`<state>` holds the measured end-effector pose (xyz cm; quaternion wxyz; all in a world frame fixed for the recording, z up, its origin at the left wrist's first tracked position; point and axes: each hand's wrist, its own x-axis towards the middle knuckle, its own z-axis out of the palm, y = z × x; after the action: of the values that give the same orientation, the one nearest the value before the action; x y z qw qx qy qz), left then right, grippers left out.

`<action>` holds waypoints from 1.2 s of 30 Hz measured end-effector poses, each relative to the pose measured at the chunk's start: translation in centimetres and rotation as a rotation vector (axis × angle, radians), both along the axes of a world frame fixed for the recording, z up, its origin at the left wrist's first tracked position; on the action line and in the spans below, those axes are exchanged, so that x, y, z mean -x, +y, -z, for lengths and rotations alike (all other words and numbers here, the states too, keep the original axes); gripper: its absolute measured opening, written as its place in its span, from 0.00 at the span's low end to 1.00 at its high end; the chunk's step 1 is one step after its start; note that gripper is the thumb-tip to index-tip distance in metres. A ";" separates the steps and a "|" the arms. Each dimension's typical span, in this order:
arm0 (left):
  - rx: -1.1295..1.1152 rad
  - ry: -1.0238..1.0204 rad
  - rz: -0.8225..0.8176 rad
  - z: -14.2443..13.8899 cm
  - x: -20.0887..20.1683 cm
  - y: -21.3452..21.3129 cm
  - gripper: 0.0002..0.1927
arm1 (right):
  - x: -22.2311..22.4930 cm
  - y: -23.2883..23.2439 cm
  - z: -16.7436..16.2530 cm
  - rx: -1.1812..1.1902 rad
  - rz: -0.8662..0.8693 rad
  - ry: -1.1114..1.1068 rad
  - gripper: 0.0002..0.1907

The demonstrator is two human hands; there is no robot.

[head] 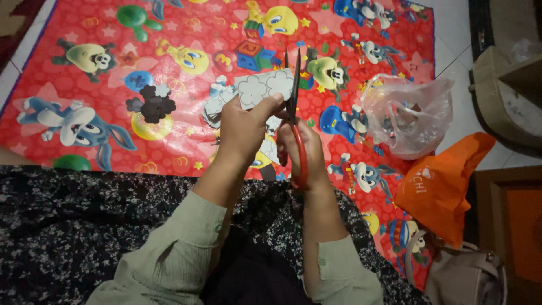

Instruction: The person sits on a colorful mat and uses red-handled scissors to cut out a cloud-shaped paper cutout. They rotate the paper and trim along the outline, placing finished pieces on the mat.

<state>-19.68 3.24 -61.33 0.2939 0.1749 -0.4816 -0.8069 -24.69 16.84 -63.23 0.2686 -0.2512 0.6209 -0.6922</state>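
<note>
I see matt grey paper sheet (261,87) pinched in left hand (241,133) | scissors (294,107) in right hand (299,148): dark metal blades, glossy red plastic handles | glossy vinyl mat (186,34) beyond hands | thin crinkled clear plastic bag (409,116) right of them

we are seeing a bright red mat (186,152) showing cartoon figures in yellow, blue, green and grey, with small yellow stars scattered over it. taking that mat as our landmark, at its middle the scissors (296,121) are showing red-orange handles and dark blades, and just beside them the paper sheet (261,88) is looking pale grey with darker cloud-shaped outlines. left of the mat's middle, black and grey cut-out shapes (151,103) are lying. at the mat's right edge a clear whitish plastic bag (409,116) is sitting, with an orange bag (443,183) below it. along the mat's near edge, black cloth (84,226) is showing tiny white flowers, and the sleeves (175,257) are looking pale sage green.
</note>
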 end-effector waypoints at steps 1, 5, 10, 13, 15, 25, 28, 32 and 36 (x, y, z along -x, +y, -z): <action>0.029 0.001 0.010 -0.2 0.2 -0.6 0.09 | 0.6 -0.3 -0.1 0.004 -0.033 0.041 0.24; 0.049 -0.032 0.040 -1.1 1.1 -2.5 0.09 | 2.6 -1.7 -0.6 0.011 -0.099 0.048 0.24; 0.019 -0.011 0.009 -1.5 1.6 -3.7 0.10 | 3.2 -3.0 -0.7 0.007 -0.095 -0.002 0.26; 0.009 -0.025 0.017 -1.3 1.4 -3.8 0.11 | 2.8 -2.8 -0.5 0.006 -0.091 0.021 0.26; -0.015 -0.017 0.032 -1.1 1.2 -3.6 0.11 | 2.5 -2.6 -0.4 0.026 -0.090 0.024 0.28; -0.051 0.025 0.032 -1.4 0.7 -1.8 0.11 | 1.6 -1.3 -0.8 0.023 -0.084 0.084 0.33; -0.046 0.035 0.032 -1.5 0.5 -1.6 0.11 | 1.4 -1.0 -1.2 0.034 -0.099 0.085 0.35; -0.032 0.030 0.041 -1.9 0.2 -1.4 0.11 | 1.2 -0.7 -1.6 0.043 -0.096 0.076 0.36; -0.046 0.009 0.068 -2.5 -0.2 -1.3 0.11 | 1.1 -0.1 -1.9 0.024 -0.115 0.067 0.36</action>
<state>-19.51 1.89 -58.79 0.2642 0.1616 -0.4672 -0.8282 -25.77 16.78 -61.33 0.2842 -0.3127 0.6056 -0.6743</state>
